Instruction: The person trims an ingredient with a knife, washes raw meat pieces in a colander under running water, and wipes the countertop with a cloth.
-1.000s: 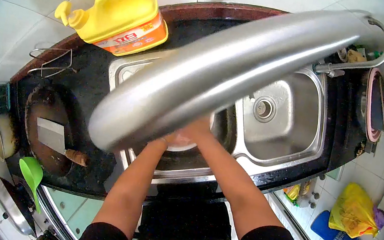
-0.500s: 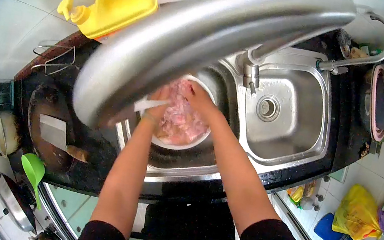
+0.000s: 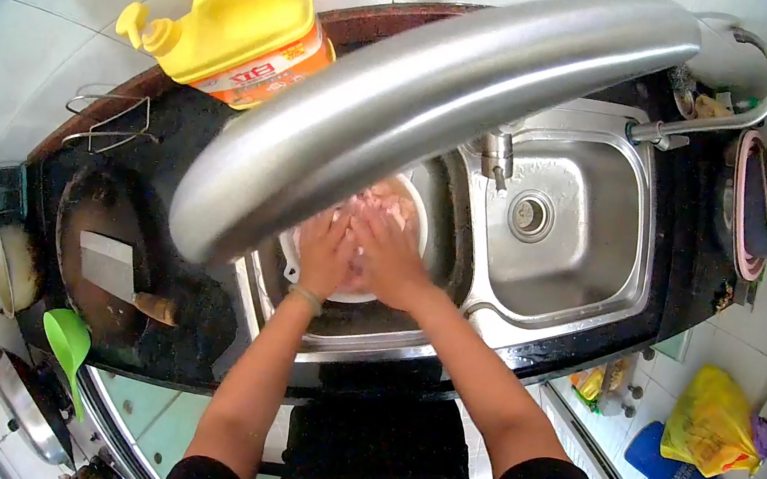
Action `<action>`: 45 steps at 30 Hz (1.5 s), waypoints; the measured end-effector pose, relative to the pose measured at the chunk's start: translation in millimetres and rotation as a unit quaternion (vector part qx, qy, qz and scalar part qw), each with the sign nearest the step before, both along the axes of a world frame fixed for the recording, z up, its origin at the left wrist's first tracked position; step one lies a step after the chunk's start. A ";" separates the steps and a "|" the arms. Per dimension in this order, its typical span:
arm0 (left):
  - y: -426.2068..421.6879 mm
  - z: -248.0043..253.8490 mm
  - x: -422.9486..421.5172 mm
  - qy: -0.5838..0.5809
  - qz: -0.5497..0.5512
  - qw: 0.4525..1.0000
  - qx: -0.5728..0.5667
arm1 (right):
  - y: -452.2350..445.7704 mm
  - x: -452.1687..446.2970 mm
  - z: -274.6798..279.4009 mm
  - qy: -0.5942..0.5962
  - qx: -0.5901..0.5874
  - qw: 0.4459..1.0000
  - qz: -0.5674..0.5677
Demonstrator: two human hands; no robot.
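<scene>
Within the left sink basin, white bowl of pinkish pieces, probably meat, left hand and right hand laid flat on them, fingers extended, grasping none

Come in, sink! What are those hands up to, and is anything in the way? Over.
Left hand, right hand open, side by side on meat. Meat in bowl. Tap hides part of bowl from camera.

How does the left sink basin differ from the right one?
The left basin holds a white bowl, with the left hand and right hand on pinkish pieces inside; the right basin holds no bowl. The left basin looks dark inside, the right basin bright. The right basin's drain shows; the left basin's does not. Both sit in one counter.
</scene>
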State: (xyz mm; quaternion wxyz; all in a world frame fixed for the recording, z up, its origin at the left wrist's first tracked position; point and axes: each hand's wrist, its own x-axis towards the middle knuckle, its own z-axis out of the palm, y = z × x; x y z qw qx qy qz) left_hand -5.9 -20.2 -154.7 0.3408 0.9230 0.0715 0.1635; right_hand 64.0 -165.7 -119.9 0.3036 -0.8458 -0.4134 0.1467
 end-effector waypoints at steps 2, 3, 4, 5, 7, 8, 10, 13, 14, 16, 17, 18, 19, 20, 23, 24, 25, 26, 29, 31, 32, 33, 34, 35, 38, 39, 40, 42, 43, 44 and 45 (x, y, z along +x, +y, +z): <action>-14.8 -8.5 -5.5 0.097 0.070 0.976 0.179 | 6.1 -3.0 -7.6 0.030 -0.104 0.994 0.002; -13.8 1.5 0.0 0.241 0.054 0.969 0.005 | 10.7 -4.7 -30.7 -0.017 -0.088 0.996 -0.022; -16.2 16.5 7.3 0.245 0.051 0.968 0.003 | 14.2 0.5 -22.9 -0.014 -0.091 0.995 -0.024; -20.9 32.8 16.4 0.341 0.051 0.938 0.021 | 18.9 9.6 -4.5 0.029 -0.200 0.979 0.003; -22.9 36.1 26.3 0.344 0.049 0.937 0.047 | 21.6 17.1 4.4 0.071 -0.307 0.949 0.029; -23.1 35.4 27.7 0.339 0.050 0.938 0.056 | 21.3 19.0 2.6 0.110 -0.247 0.963 -0.005; -20.7 32.5 27.3 0.327 0.055 0.941 0.069 | 23.0 11.5 -26.5 0.087 -0.124 0.986 -0.067; -23.6 33.9 30.1 0.327 0.063 0.940 0.078 | 27.0 8.2 -60.7 0.030 -0.102 0.991 -0.077; -23.4 33.9 31.4 0.328 0.065 0.939 0.072 | 24.9 10.4 -64.8 0.031 -0.104 0.991 -0.077; -24.3 37.7 34.4 0.333 0.064 0.939 0.057 | 22.6 13.3 -69.1 0.061 -0.038 0.997 -0.027; -24.0 42.0 35.8 0.333 0.061 0.940 0.039 | 21.3 11.7 -57.9 0.076 -0.060 0.994 -0.041; -24.4 46.1 36.4 0.331 0.056 0.942 0.017 | 20.4 11.2 -36.5 0.092 -0.082 0.991 -0.055; -23.4 49.7 37.2 0.319 0.053 0.946 -0.011 | 22.2 18.4 -17.3 0.119 -0.133 0.983 -0.051; -21.8 47.7 36.0 0.310 0.053 0.949 -0.015 | 27.3 26.4 -4.6 0.137 -0.230 0.963 0.003; -0.2 18.8 18.2 0.259 0.064 0.964 0.002 | 19.7 29.7 9.9 0.030 -0.268 0.962 0.035; 10.3 13.5 8.3 0.240 0.070 0.966 -0.069 | 14.5 44.2 31.2 0.204 -0.195 0.959 -0.016; 14.1 14.2 2.1 0.220 0.075 0.962 -0.140 | 12.2 54.3 42.4 0.370 -0.116 0.919 -0.068; 14.1 13.4 -0.5 0.221 0.076 0.962 -0.141 | 12.4 57.1 33.9 0.370 -0.117 0.919 -0.066; 11.7 21.9 5.6 0.165 0.061 0.979 -0.105 | 21.0 57.5 -12.6 0.059 -0.019 0.996 -0.058; 4.4 5.5 4.5 0.174 0.056 0.983 0.036 | 26.6 40.6 -17.9 -0.003 -0.042 0.998 -0.040; 2.4 -9.7 2.3 0.178 0.070 0.967 0.171 | 27.8 34.3 -20.5 -0.065 -0.066 0.995 -0.025; 1.9 -15.5 1.6 0.140 0.064 0.966 0.208 | 29.0 31.2 -30.8 -0.064 -0.068 0.995 -0.023; 1.1 -19.7 1.0 0.143 0.066 0.966 0.207 | 31.8 27.7 -40.9 -0.062 -0.056 0.995 -0.049; 0.8 -22.3 1.5 0.160 0.075 0.967 0.185 | 33.9 23.1 -48.6 -0.060 -0.043 0.994 -0.075; 5.0 3.6 14.4 0.141 0.079 0.965 0.205 | 34.0 34.7 -23.3 0.027 -0.121 0.992 -0.019; 3.8 9.4 16.8 0.117 0.091 0.975 0.164 | 34.3 29.0 -25.5 0.010 -0.069 0.996 -0.049; 0.0 13.9 14.3 0.098 0.102 0.982 0.121 | 30.1 18.3 -28.7 0.013 -0.074 0.996 -0.047; -6.1 14.6 9.5 0.132 0.102 0.979 0.114 | 24.8 -1.7 -29.5 -0.070 -0.089 0.993 -0.044; -5.6 11.7 10.8 0.236 0.088 0.966 0.057 | 28.8 -2.3 -28.9 -0.051 -0.144 0.987 -0.047; -6.2 -2.6 8.7 0.282 0.086 0.952 0.078 | 30.6 -1.2 -29.6 -0.049 -0.147 0.987 -0.048; -6.7 -17.5 6.4 0.328 0.080 0.936 0.101 | 32.3 -1.2 -19.0 -0.026 -0.200 0.979 -0.037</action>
